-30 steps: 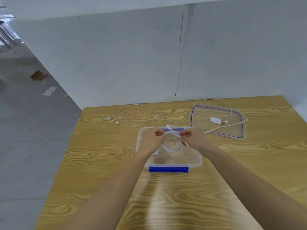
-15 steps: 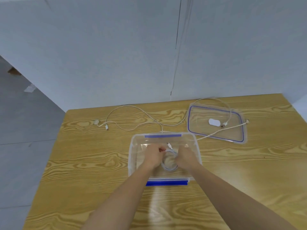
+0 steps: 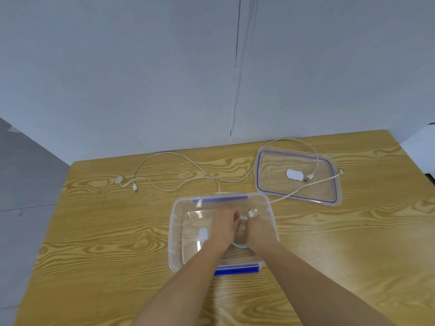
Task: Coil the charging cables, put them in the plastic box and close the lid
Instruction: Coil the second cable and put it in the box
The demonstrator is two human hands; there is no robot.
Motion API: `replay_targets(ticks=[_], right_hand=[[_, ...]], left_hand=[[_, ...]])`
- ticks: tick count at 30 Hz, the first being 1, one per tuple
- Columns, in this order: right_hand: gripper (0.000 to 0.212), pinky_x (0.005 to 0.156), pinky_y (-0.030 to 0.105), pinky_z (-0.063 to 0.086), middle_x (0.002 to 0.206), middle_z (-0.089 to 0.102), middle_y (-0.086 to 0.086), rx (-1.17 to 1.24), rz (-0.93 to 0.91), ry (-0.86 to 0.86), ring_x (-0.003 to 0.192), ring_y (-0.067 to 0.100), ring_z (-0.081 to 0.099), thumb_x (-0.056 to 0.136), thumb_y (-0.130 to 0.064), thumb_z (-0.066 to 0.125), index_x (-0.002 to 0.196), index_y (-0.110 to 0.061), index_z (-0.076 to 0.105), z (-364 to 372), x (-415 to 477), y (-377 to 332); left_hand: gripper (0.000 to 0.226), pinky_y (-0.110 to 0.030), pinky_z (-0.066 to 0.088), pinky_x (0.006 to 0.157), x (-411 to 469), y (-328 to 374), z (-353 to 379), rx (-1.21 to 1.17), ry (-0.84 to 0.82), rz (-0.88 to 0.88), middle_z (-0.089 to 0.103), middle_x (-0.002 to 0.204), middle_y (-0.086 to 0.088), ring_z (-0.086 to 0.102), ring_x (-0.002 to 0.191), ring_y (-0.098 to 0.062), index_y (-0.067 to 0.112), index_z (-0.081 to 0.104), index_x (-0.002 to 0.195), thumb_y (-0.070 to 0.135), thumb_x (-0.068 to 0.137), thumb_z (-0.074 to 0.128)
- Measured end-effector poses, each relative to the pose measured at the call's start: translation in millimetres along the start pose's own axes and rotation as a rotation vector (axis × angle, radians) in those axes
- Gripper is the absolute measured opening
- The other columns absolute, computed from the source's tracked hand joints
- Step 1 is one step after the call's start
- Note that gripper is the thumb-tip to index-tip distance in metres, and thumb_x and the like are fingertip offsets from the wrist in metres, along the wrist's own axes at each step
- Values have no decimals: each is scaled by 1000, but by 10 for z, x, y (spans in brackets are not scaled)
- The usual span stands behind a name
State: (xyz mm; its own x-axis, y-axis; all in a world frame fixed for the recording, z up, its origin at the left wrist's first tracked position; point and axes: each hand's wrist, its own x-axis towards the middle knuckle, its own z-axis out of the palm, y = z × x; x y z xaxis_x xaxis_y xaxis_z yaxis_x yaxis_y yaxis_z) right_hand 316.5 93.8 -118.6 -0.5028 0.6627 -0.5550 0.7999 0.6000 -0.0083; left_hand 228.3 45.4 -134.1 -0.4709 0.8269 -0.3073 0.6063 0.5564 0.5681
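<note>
Coiled charging cable [image 3: 243,218]: down from mid-air onto the floor of the plastic box [image 3: 173,231], centre frame, clutched between left hand [image 3: 223,225] and right hand [image 3: 257,228]. First stowing nearly done; loose cables [image 3: 164,154] across bench [image 3: 94,231] and lid [image 3: 335,184], upper frame, still uncoiled.

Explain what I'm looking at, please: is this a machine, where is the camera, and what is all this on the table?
There is no machine here. These are a person's two bare arms, filmed by one camera worn on the head, looking forward and down. On the wooden table stands a clear plastic box with blue clips. The left hand and right hand are down inside it, together holding a coiled white cable. The box's lid lies apart, further back on the right, with a loose cable trailing across it. More white cable lies uncoiled behind the box on the left.
</note>
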Motion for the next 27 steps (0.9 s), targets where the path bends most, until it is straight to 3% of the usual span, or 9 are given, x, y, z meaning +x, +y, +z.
replay_targets(ticks=[7, 10, 13, 16, 20, 23, 27], right_hand=[[25, 81, 28, 48, 116, 61, 7, -21, -110, 89, 104, 21, 61, 93, -10, 43, 112, -11, 59, -95, -62, -20], [23, 79, 28, 47, 105, 67, 3, -14, -208, 187, 96, 20, 63, 91, -16, 43, 101, -14, 63, -256, -132, -31], [21, 77, 30, 43, 100, 66, 1, -77, -325, 313, 94, 21, 62, 91, -21, 41, 98, -16, 60, -431, -217, -19], [25, 76, 35, 43, 104, 64, 5, -109, -403, 432, 96, 26, 59, 94, -19, 35, 104, -12, 57, -612, -277, -9], [30, 85, 38, 39, 113, 62, 10, -48, -445, 574, 107, 31, 54, 93, -18, 37, 115, -8, 56, -903, -363, -91], [29, 87, 40, 38, 111, 62, 10, -39, -523, 649, 106, 31, 54, 93, -21, 40, 112, -9, 58, -1062, -425, -184], [23, 78, 42, 42, 93, 66, 13, 54, -631, 719, 90, 35, 60, 86, -20, 52, 97, -6, 65, -1152, -418, -326]], left_hand=[[16, -31, 43, 72, -188, 14, -220, 78, -80, 123, 66, 93, -9, 58, 89, -25, 10, 65, 83, 9, 86, 49], [18, -32, 45, 70, -276, 54, -414, 115, -62, 159, 69, 91, -8, 61, 86, -25, 11, 63, 83, 12, 88, 46], [21, -37, 49, 73, -363, 92, -628, 175, 51, 172, 67, 94, -7, 60, 88, -25, 12, 65, 92, 16, 92, 45], [26, -34, 44, 76, -446, 124, -845, 230, 191, 198, 63, 101, -7, 56, 98, -23, 12, 65, 103, 21, 96, 42], [28, -37, 41, 87, -556, 107, -1083, 305, 341, 197, 64, 107, -5, 55, 105, -25, 15, 65, 108, 26, 95, 44], [27, -37, 36, 93, -665, 82, -1225, 354, 446, 180, 64, 113, -3, 54, 110, -24, 16, 65, 110, 27, 94, 46], [24, -38, 39, 90, -808, -41, -1437, 376, 545, 183, 67, 107, -3, 57, 107, -25, 16, 66, 109, 25, 91, 52]])
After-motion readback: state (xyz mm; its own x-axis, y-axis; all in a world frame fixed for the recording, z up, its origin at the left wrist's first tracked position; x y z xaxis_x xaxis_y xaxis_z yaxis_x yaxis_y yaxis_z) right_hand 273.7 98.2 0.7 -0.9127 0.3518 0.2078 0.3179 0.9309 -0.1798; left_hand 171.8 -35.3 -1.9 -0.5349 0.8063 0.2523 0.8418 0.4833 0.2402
